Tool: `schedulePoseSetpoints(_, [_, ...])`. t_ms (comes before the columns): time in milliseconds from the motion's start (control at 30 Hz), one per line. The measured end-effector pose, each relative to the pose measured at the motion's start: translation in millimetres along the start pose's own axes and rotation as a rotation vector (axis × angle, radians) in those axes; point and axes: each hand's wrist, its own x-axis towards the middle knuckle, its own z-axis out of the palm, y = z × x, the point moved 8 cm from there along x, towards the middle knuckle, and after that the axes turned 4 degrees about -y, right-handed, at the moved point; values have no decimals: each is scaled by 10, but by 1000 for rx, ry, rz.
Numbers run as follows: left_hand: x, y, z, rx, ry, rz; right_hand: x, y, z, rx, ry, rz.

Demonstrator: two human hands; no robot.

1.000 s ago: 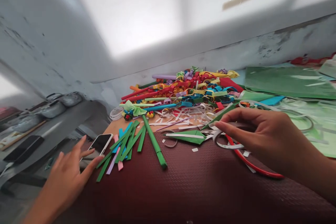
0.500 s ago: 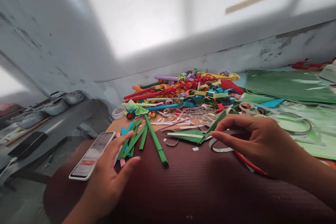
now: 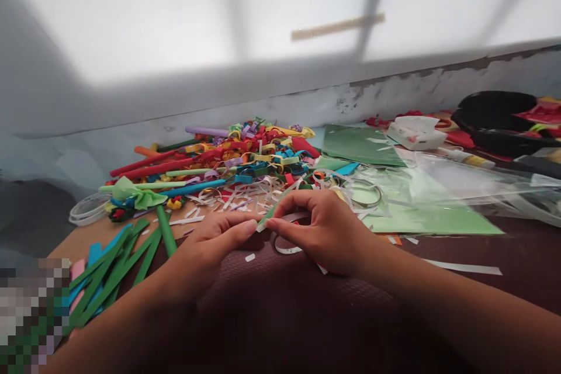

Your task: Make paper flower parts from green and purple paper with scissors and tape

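My right hand (image 3: 322,231) pinches a green paper piece (image 3: 268,216) with a white strip along it, near the centre. A curled white strip (image 3: 287,250) hangs just below those fingers. My left hand (image 3: 219,239) meets the near end of the green piece, thumb and forefinger pressed together on it. A rolled green paper stick (image 3: 165,231) lies beyond my left wrist. Green strips (image 3: 116,272) fan out over blue and pink ones at the lower left.
A heap of coloured paper chains and rolls (image 3: 236,155) covers the table's back. Green sheets (image 3: 359,143), a tissue pack (image 3: 416,131) and a black bowl (image 3: 495,120) stand right. White scraps (image 3: 249,258) lie around.
My left hand has moved from its open pose near the phone to the green piece, closing on it. The view has turned right, bringing in the tissue pack and black bowl.
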Motion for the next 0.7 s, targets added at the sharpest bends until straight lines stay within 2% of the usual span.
schedulePoseSetpoints(133, [-35, -120, 49, -33, -34, -34, -16, 26, 18, -42, -1, -7])
schedulePoseSetpoints(267, [-42, -20, 116, 137, -93, 67, -19, 45, 15, -89, 3, 9])
schedulePoseSetpoints(433, [-48, 114, 109, 462, 21, 164, -15, 44, -2, -96, 2, 34])
schedulePoseSetpoints(533, [-51, 135, 120, 531, 63, 197, -29, 22, -1, -111, 6, 41])
schedulePoseSetpoints(700, [-35, 98, 90, 566, 149, 149, -45, -3, 20, -145, 8, 66])
